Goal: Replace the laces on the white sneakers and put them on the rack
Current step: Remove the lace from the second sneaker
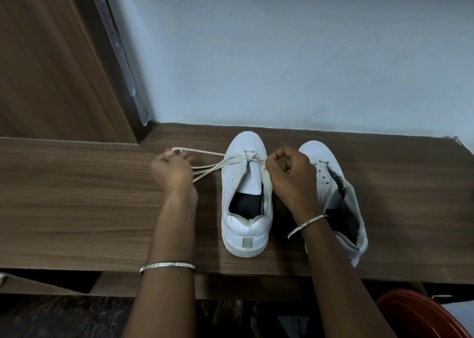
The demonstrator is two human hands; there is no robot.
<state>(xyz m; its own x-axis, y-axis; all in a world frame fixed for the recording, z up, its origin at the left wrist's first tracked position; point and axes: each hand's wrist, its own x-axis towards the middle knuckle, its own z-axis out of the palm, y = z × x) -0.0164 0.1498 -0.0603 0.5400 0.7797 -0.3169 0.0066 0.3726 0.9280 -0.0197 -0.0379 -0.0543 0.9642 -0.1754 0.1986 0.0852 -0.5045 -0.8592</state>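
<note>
The left hand (172, 169) pinches the lace (228, 162) and holds it out sideways over the wooden counter (77, 196). The right hand (292, 176) is curled tight, apparently pinching the same lace at the front eyelets of the first sneaker (246, 225). The 2 sneakers stand side by side, toes toward the wall (282, 55). The second sneaker (315, 153) is partly behind the right wrist.
</note>
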